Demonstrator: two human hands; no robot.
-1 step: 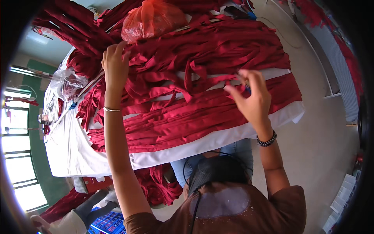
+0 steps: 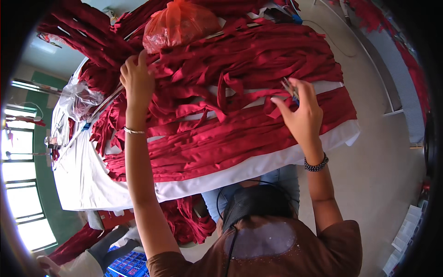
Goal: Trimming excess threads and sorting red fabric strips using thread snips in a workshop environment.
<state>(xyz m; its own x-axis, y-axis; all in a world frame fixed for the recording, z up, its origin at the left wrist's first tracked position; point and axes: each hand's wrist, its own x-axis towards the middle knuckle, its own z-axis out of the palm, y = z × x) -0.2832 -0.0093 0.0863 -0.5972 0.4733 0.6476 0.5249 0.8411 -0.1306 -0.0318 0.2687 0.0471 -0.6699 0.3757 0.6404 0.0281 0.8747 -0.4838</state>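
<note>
Long dark red fabric strips lie in layers across a table with a white cloth. My right hand is raised over the right part of them and holds small thread snips, blades pointing up and left. Just left of its thumb, the end of a loose red strip lies on the pile. My left hand is at the far left of the strips, its fingers curled at the red fabric; what lies between the fingertips is hidden.
A translucent red plastic bag rests at the back of the pile. On the left sits a clear plastic bag. More red fabric hangs below the table edge, near a blue crate and another person's leg.
My right hand has shifted slightly right, and the snips now show more plainly, tilted up. The loose strip's end is now apart from the thumb. My left hand has barely moved.
</note>
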